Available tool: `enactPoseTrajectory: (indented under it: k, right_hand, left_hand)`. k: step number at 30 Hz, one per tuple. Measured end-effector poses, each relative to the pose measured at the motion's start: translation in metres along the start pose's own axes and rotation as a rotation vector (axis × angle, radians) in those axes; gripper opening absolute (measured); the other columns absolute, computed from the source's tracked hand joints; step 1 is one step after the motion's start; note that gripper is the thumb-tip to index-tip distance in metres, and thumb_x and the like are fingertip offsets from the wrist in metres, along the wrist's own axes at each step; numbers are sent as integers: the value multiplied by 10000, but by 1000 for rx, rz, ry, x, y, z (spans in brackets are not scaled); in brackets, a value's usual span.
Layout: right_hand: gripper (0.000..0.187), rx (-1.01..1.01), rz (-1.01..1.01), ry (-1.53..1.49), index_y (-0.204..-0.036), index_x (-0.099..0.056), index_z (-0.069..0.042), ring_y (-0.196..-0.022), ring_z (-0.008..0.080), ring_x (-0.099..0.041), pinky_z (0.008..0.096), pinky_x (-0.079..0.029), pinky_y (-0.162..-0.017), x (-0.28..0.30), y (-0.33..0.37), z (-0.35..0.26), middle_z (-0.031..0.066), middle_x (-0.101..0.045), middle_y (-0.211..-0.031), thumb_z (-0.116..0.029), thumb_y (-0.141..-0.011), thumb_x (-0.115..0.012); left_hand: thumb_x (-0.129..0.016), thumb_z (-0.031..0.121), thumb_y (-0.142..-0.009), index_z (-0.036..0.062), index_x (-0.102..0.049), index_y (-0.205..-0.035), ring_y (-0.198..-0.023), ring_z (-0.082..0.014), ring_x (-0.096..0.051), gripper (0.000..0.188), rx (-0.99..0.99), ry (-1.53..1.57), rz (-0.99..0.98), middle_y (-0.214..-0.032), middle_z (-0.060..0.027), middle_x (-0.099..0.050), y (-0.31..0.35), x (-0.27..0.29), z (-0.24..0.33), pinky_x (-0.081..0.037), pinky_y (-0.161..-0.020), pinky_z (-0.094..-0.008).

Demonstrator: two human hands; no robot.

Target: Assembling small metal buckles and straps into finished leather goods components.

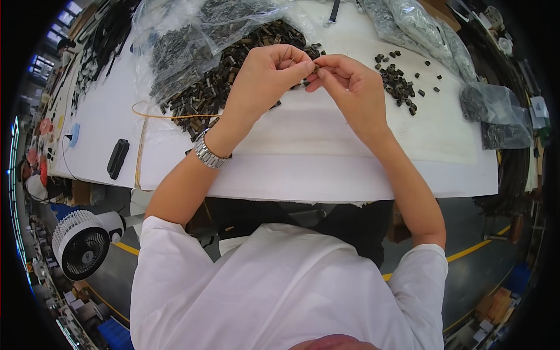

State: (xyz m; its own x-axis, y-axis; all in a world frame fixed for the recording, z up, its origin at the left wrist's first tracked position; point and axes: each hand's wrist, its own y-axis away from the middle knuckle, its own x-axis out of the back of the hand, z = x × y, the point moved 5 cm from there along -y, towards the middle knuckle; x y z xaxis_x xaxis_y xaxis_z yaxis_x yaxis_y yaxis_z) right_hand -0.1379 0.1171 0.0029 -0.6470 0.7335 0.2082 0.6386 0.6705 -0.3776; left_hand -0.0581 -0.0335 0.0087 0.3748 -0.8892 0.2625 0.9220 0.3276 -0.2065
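My left hand and my right hand meet above the white table, fingertips nearly touching. Both pinch a small dark brownish piece, mostly covered by the fingers, so its exact kind does not show. Behind and left of my left hand spreads a large heap of short dark tube-like pieces. To the right of my right hand lies a smaller loose group of short dark rings. A thin yellow cord runs along the table and passes behind my left wrist, which wears a metal watch.
Clear plastic bags lie over the heap; more filled bags rest at the right edge. A black oblong object sits on the left of the white tabletop. A white fan stands below the table's left front edge.
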Motion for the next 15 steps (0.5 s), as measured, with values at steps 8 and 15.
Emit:
enactPoseTrajectory:
  k: [8, 15]
  right_hand:
    - [158, -97, -77, -308, -1106, -698, 79, -829, 170, -772, 248, -594, -771, 5, -6, 5, 120, -773, -906, -15, -1002, -624]
    - [167, -155, 18, -54, -1077, -692, 75, -760, 146, -755, 236, -559, -699, 7, 2, 1, 105, -765, -864, -51, -993, -622]
  left_hand:
    - [-733, 215, -986, 17, -730, -1025, -544, 26, -384, 202, 68, 246, -122, -713, 75, -598, -3, -1, 0, -249, -478, -181]
    - [-712, 221, -979, 0, -724, -986, -579, -16, -450, 221, 155, 277, -134, -704, 44, -603, -1, -9, -5, -320, -502, -212]
